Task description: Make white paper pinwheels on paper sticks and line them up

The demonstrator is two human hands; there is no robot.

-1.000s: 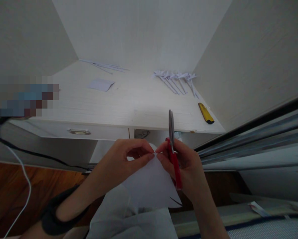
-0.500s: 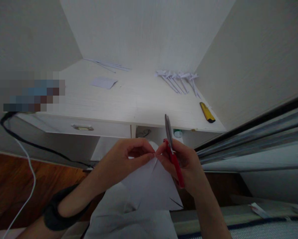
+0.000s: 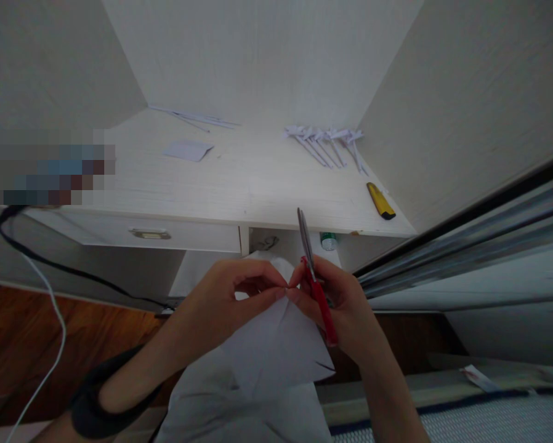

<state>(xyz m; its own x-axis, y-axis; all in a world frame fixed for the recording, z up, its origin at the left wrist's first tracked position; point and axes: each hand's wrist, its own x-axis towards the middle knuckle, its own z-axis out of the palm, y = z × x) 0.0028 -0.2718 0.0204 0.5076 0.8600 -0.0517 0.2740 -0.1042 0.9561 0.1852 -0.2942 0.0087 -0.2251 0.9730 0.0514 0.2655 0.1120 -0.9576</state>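
A white sheet of paper (image 3: 276,344) with slits cut in from its edges hangs over my lap. My left hand (image 3: 239,289) pinches its upper part between thumb and index finger. Facing it, my right hand (image 3: 336,295) pinches the same spot, the two sets of fingertips nearly touching. Red-handled scissors (image 3: 320,298) rest in my right hand too, their grey blades pointing up and away, close together. What lies right between the fingertips is mostly hidden.
On the white desk (image 3: 258,178) stand several paper pinwheel-like pieces with rolled stems (image 3: 325,144), thin paper rolls (image 3: 193,117), a folded paper (image 3: 188,150) and a yellow cutter (image 3: 380,201). A green-white can (image 3: 328,240) sits in the shelf below. A black cable (image 3: 82,271) hangs left.
The view has shifted slightly, so the desk items sit a little further left and up. Both hands keep their pinch on the paper; the scissors' tips lean slightly more left.
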